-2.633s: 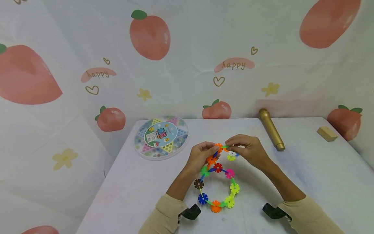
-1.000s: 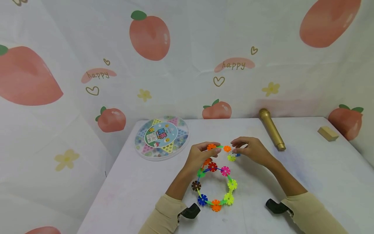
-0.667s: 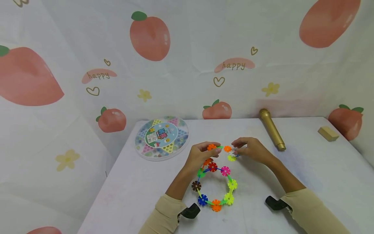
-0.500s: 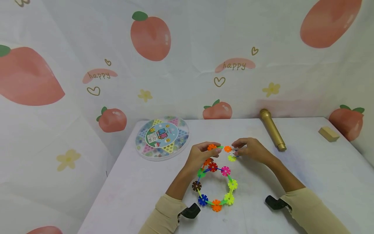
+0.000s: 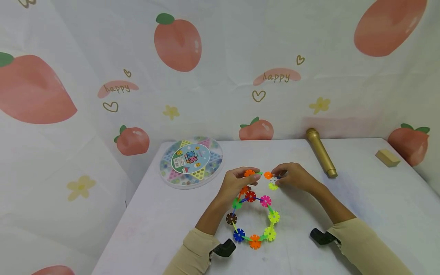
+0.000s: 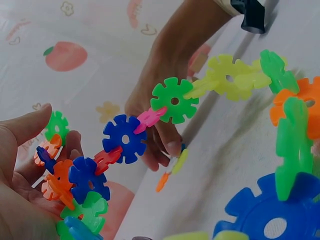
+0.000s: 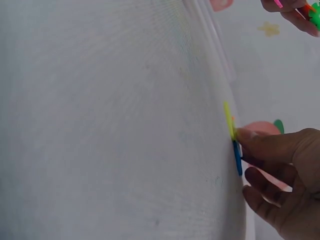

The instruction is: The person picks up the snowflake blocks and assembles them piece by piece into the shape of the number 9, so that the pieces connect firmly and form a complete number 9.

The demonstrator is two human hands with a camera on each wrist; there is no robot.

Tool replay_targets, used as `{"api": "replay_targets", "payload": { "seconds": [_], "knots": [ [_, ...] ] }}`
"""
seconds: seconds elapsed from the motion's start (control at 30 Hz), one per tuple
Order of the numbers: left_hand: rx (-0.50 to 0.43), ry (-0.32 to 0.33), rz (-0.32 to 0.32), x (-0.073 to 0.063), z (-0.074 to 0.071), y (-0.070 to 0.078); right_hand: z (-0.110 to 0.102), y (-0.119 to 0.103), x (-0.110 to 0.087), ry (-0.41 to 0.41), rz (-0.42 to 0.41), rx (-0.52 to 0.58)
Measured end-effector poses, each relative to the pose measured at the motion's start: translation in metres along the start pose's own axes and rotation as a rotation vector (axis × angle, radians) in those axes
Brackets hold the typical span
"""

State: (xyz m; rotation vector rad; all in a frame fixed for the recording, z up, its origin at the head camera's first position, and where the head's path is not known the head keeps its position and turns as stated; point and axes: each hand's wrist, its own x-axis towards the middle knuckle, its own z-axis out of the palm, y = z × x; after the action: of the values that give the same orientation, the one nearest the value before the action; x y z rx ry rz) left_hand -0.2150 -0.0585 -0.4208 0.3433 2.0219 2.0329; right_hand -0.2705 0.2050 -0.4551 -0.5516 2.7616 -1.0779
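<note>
My left hand (image 5: 237,187) holds a chain of interlocking plastic snowflake discs (image 5: 274,217). Its thumb and fingers pinch the upper end near an orange disc (image 5: 249,173) with a green disc beside it. The lower part forms a multicoloured ring. In the left wrist view, the left hand (image 6: 30,175) cradles several linked discs (image 6: 126,139). My right hand (image 5: 295,176) is over loose discs: orange (image 5: 268,175), yellow (image 5: 273,186), white and blue. The right wrist view has the right thumb touching them, the yellow (image 7: 228,120) and blue (image 7: 237,157) discs lying edge-on to the camera.
A round Chinese checkers box (image 5: 191,162) lies at the back left of the white table (image 5: 144,217). A gold microphone-shaped object (image 5: 321,152) lies at the back right. Farther right is a small wooden block (image 5: 387,157). A peach-printed cloth (image 5: 213,95) hangs behind.
My right hand has left the chain's upper end and moved right and down to the loose discs, its fingers now closer to them. The left hand keeps its hold; the chain has shifted slightly.
</note>
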Motion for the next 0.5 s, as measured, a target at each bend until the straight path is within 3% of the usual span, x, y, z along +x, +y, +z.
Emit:
{"api": "replay_targets", "payload": {
  "seconds": [0.5],
  "knots": [
    [-0.006,0.006,0.007,-0.0006,0.0010,0.0010,-0.0056,-0.0085,-0.0053,-0.034,0.011,-0.006]
  ]
}}
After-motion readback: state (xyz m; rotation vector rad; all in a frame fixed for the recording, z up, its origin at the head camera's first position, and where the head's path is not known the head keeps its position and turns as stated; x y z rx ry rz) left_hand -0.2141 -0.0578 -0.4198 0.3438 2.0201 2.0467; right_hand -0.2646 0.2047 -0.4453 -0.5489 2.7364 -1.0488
